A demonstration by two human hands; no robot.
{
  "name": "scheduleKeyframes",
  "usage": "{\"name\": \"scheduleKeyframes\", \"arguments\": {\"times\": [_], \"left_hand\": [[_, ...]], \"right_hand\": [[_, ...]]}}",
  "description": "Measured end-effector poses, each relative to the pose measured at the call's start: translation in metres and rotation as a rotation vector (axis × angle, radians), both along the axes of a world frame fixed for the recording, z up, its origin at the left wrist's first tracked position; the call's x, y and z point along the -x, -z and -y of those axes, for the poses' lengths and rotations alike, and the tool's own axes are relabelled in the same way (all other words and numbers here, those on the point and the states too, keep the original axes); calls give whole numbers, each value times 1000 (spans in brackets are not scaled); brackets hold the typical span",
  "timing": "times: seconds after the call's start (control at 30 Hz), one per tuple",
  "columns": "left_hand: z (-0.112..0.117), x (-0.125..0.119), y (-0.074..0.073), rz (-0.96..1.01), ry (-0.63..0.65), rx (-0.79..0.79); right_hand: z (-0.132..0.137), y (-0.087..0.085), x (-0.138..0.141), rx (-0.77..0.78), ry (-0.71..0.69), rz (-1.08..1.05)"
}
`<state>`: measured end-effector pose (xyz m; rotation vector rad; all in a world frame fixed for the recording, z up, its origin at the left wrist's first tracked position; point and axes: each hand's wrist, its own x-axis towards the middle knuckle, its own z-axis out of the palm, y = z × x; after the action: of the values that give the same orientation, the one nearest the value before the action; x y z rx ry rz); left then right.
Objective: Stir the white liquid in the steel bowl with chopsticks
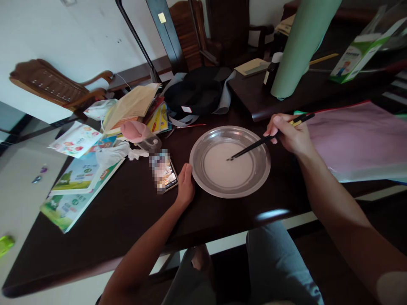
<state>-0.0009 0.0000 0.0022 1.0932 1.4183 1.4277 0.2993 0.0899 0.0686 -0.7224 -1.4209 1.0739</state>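
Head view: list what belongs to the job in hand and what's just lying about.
In use:
round silver metal basin, left hand at its rim
whitish liquid inside
black, gold-banded chopsticks in the right hand

Apparently lying about:
rectangular smartphone, screen lit
black-and-grey fabric bag
tall pale-green cylinder
green-and-white cardboard carton
flat green-and-blue booklets

A wooden armchair (52,87) stands by a pale wall (79,46) (another chair (179,25) sits farther right). A reflection (272,214) gleams on the dark table (121,214).
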Motion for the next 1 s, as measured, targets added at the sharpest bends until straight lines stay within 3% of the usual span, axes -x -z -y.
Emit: {"name": "scheduleKeyframes", "arguments": {"times": [0.2,0.4,0.6,0.67,0.83,1.0], "left_hand": [[0,-1,-2,9,17,-16],[1,-1,0,67,36,3],[1,0,0,63,45,4],[1,0,0,67,47,-5],[0,1,1,50,39,-13],[0,1,3,70,44,-10]], "right_hand": [[3,2,5,48,-124,115],[-1,-1,0,-6,33,22],[4,0,4,30,-160,130],[4,-1,4,18,-134,152],[-1,0,-1,7,3,-23],[3,2,3,33,-135,96]]}}
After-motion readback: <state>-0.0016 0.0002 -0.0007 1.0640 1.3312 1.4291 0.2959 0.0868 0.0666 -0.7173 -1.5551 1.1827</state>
